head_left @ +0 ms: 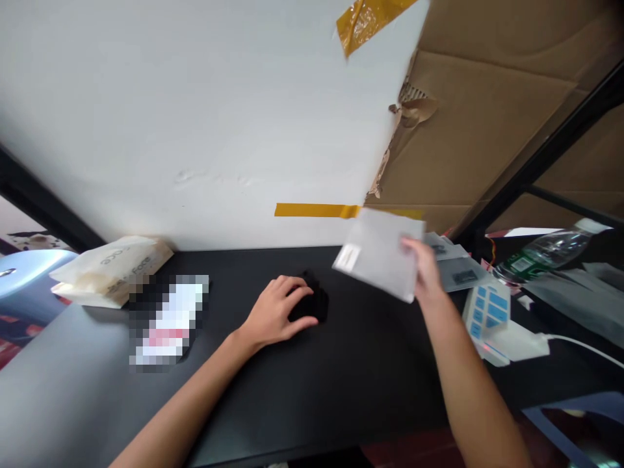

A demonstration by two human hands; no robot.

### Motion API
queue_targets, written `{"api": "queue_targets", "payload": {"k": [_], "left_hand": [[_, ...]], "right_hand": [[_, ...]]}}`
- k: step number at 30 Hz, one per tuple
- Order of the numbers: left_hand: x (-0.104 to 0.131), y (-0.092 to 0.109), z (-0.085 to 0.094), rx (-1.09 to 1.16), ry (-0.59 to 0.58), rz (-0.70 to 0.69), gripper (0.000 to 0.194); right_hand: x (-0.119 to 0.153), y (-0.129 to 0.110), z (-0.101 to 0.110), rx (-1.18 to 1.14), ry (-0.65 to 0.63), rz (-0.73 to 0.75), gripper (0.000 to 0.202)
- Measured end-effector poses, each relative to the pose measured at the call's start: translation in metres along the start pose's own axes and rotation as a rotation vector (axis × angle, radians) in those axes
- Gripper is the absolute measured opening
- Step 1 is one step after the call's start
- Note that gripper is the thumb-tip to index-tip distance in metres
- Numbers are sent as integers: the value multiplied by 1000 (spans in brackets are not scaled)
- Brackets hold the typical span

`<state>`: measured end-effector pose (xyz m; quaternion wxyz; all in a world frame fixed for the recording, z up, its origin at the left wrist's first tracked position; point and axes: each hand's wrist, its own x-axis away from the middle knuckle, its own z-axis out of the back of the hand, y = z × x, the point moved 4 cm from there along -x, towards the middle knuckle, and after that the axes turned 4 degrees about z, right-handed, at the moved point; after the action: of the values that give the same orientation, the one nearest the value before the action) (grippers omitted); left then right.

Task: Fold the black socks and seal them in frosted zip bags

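Note:
My right hand (426, 270) grips a translucent flat bag (385, 250) by its right edge, lifted over the black table (370, 377). A small white label (349, 257) shows at the bag's lower left corner. Near the table's middle, my left hand (280, 312) has its fingers curled around the left side of a black object (319, 304). That object is dark against the dark tabletop, so its shape is hard to make out.
A paper package (117, 270) and a pixelated flat item (170, 322) lie at left. More translucent bags (458, 273), a white device with blue panels (489, 309), its white cable (580, 344) and a plastic bottle (550, 250) are at right. A white wall stands behind.

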<state>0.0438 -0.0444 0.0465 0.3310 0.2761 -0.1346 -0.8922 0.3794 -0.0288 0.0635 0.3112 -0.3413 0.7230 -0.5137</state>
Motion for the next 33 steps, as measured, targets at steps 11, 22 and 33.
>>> {"api": "queue_targets", "payload": {"k": [11,22,33], "left_hand": [[4,-11,-11,-178,-75,-43,59],[-1,-24,-4,261,68,212,36],[6,-54,30,-24,515,386,32]], "right_hand": [[-44,0,106,-298,599,-67,26],[48,17,-41,542,-181,609,36],[100,63,-93,969,-916,509,30]]}}
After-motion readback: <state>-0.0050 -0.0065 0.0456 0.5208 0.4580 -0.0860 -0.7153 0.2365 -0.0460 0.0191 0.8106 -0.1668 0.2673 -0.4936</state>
